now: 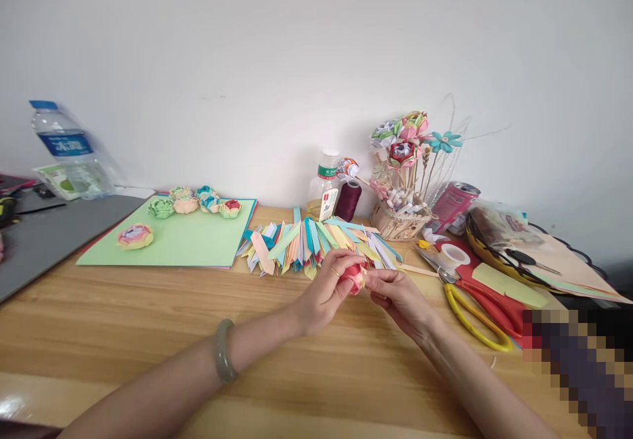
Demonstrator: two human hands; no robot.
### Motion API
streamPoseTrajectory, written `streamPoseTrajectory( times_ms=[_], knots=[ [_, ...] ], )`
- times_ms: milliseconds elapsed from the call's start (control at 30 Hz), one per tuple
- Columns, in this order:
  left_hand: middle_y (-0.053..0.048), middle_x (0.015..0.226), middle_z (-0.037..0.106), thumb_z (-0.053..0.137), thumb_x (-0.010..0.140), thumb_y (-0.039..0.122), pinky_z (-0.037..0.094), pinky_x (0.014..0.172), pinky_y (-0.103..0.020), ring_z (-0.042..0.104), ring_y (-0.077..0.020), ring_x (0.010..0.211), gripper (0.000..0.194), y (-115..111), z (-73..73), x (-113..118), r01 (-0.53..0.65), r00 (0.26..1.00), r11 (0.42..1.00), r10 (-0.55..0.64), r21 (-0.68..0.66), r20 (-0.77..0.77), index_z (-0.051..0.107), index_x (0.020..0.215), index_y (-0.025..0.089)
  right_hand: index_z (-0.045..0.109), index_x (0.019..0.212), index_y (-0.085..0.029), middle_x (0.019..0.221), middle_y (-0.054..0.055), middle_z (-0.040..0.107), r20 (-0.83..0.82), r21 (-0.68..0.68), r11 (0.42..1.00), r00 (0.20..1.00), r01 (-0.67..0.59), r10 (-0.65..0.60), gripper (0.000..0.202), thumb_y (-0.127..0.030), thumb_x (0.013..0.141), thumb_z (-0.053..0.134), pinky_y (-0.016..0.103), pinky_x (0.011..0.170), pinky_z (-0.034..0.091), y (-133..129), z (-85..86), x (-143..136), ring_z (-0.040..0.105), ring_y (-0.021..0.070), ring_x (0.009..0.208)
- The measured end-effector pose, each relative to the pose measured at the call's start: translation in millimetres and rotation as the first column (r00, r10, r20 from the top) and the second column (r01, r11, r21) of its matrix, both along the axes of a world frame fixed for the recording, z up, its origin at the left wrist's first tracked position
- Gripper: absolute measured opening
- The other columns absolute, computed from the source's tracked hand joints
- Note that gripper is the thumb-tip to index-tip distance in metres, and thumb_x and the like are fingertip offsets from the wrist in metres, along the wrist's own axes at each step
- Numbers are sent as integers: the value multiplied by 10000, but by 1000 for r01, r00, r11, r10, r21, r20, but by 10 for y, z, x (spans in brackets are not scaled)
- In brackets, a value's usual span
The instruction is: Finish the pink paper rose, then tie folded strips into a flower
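Observation:
A small pink paper flower (352,282) with a yellow edge is held above the front of the wooden table. My left hand (326,292) is closed round it from the left, a ring on one finger. From the other side my right hand (398,297) pinches the yellow part at the flower's right edge; its fingers partly cover that spot. Just behind both hands spreads a heap of folded paper strips (306,244) in many colours. Finished paper flowers, one of them pink and yellow (135,236), lie on the green paper sheets (198,241) at the left.
Yellow and red scissors (475,314) lie at right, near a roll of tape (455,254). A basket of paper flowers (403,218), a purple thread spool (349,202) and a bottle (324,185) stand by the wall. A water bottle (69,146) leans at far left.

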State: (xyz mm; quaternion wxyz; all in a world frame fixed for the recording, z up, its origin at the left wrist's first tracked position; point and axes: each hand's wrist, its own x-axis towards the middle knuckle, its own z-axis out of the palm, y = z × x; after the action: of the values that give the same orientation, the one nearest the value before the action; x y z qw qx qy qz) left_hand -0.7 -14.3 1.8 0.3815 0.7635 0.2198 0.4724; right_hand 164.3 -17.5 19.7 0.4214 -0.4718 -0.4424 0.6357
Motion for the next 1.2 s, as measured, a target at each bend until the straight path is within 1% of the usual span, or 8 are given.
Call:
streamPoseTrajectory(
  times_ms=[267,467,600,733,833,967,1067,1200],
  knots=[
    [-102,1159,354,323,880,203,273,1021,-382,335,-183,1165,314,-16,37,0,3,998,997,2,80,-67,385,1187,215,641,513,-136,442,-55,405,-17,6,1000,1000,18,-18,274,-362,472,792,244,453,107,6,-5,-24,193,48,459],
    [-106,1150,366,343,872,196,293,1012,-374,349,-181,1154,307,-24,52,3,-4,998,995,10,97,-65,401,1174,203,614,476,-144,440,-57,409,-33,3,999,999,38,-37,300,-385,462,792,226,437,131,-13,3,-33,212,45,454],
    [-102,1144,376,371,864,192,305,1005,-361,368,-176,1144,293,-19,55,0,-39,998,996,43,86,-50,440,1149,200,667,555,-147,469,-47,471,-30,-12,1000,999,17,-17,253,-357,483,790,207,427,181,-24,41,-28,238,40,449],
    [-91,1122,414,429,843,210,351,968,-360,402,-181,1116,285,-17,50,-6,-65,996,994,70,88,-56,477,1123,214,695,587,-167,556,-12,591,-15,-37,999,1000,-13,13,241,-329,448,806,211,559,346,-6,59,-8,434,73,547],
    [-89,1125,438,442,835,215,371,946,-373,425,-190,1095,288,-19,49,-15,-44,994,995,52,89,-92,499,1117,230,697,577,-168,585,6,631,3,-40,999,999,-32,33,234,-322,440,808,242,656,381,7,48,5,511,108,617],
    [-87,1119,444,445,832,202,373,947,-364,441,-180,1080,310,-14,47,-18,-5,994,996,14,85,-113,506,1134,239,707,622,-176,630,18,656,28,-36,998,998,-50,51,237,-322,462,801,273,703,391,10,27,9,547,136,661],
    [-85,1115,443,458,827,203,364,961,-357,437,-173,1086,314,-10,48,-18,-20,994,998,26,66,-103,514,1134,238,712,656,-177,633,20,657,33,-30,998,998,-54,55,256,-340,476,794,278,705,393,18,22,16,541,135,658],
    [-80,1104,450,473,822,227,364,967,-357,435,-170,1089,294,-5,50,-17,-48,996,999,49,20,-68,534,1109,239,717,707,-182,683,24,667,33,-37,993,993,-116,117,225,-335,549,764,276,743,386,33,45,51,540,130,693]
  ],
)
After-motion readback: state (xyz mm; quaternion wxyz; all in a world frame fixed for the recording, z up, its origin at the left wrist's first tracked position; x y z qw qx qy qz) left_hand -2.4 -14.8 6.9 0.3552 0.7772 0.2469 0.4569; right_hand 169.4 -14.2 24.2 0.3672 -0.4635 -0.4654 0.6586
